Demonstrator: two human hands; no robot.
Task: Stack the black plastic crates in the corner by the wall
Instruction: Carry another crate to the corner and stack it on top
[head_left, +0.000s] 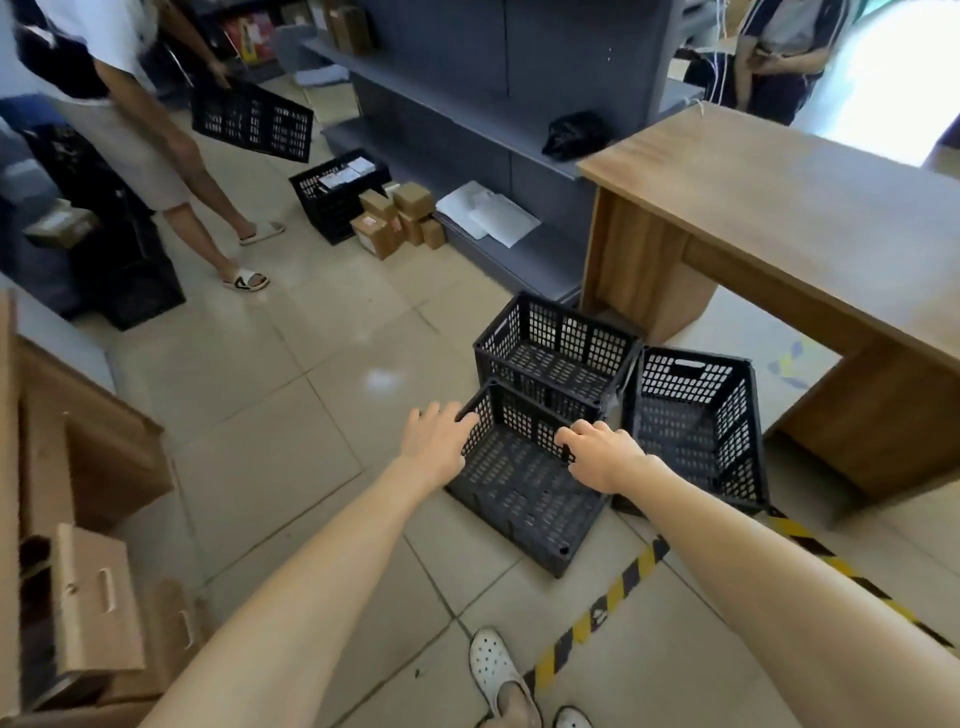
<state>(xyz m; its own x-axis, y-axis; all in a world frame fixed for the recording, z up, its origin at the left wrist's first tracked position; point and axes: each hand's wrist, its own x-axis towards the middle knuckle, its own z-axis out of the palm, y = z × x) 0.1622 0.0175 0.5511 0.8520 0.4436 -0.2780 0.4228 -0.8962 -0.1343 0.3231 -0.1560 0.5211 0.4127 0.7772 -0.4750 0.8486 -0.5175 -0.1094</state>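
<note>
Head view. Three black crates sit on the tiled floor at about 1 o'clock from my feet, in a cluster beside the wooden desk (779, 208). The near crate (524, 483) lies tipped on its side, open mouth facing up-left; the rear crate (558, 353) touches it at 12 o'clock; the right crate (696, 421) stands just beside it at 3 o'clock. My left hand (436, 441) has its grip spread over the near crate's left rim, fingers draped on the edge, not yet closed. My right hand (605, 457) has its grip curled over the top wall of the same crate; whether it is fully clamped I cannot tell. The step in hand appears to be lifting this crate. To do it well, I would close both grips on opposite rims, turn the crate upright before raising it, and keep it clear of the two neighbours. A second person at 10 o'clock carries another crate (253, 124).
</note>
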